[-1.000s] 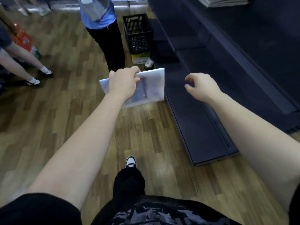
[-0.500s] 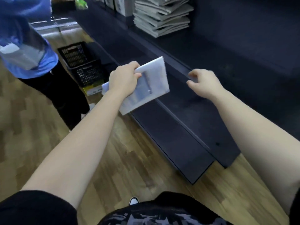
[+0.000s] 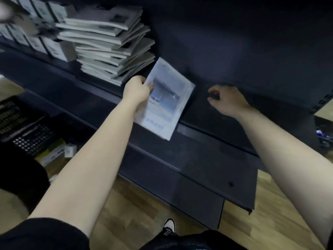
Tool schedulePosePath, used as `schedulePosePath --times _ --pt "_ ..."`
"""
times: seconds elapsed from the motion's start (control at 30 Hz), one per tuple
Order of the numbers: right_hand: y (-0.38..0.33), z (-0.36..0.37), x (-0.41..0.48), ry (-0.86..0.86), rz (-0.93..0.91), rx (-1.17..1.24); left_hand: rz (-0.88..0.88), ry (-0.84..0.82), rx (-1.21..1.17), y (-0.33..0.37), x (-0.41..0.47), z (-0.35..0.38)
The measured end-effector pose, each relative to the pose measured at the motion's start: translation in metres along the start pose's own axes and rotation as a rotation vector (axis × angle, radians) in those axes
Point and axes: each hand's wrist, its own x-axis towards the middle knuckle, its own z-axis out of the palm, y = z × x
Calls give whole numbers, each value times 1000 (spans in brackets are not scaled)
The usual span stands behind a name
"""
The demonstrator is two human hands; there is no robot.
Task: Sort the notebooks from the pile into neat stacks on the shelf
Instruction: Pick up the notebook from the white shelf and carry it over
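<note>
Pale-blue glossy notebook (image 3: 166,103) gripped by our left hand (image 3: 137,92), right hand (image 3: 229,101) loose, empty; we should set it square beside the uneven grey notebook stack (image 3: 110,49).

Head-worn camera looks steeply down, close over the shelf (image 3: 207,159).

A thin notebook (image 3: 167,100) sits at the centre of the frame, its pale bluish-white cover showing a blurred picture with light blue lettering along the lower edge. It is tilted, top corner toward the upper left and bottom corner toward the lower right, and crosses the front edge of the dark shelf (image 3: 225,60). The left hand (image 3: 137,91) pinches it at its left edge. Its top corner lies just beside the lower right of a stack of notebooks (image 3: 108,49) in the upper left: grey covers, piled unevenly, edges fanned out.
</note>
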Motion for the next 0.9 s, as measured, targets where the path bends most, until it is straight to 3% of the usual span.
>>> schedulePosePath --times 0.4,0.6,0.9 --pt "25 16 78 19 188 -87 -205 -268 -343 -7 123 55" --pt "24 25 94 83 314 -127 -134 -473 -465 -21 166 71" --pt "4 54 91 127 513 -194 125 -513 -37 -34 203 82"
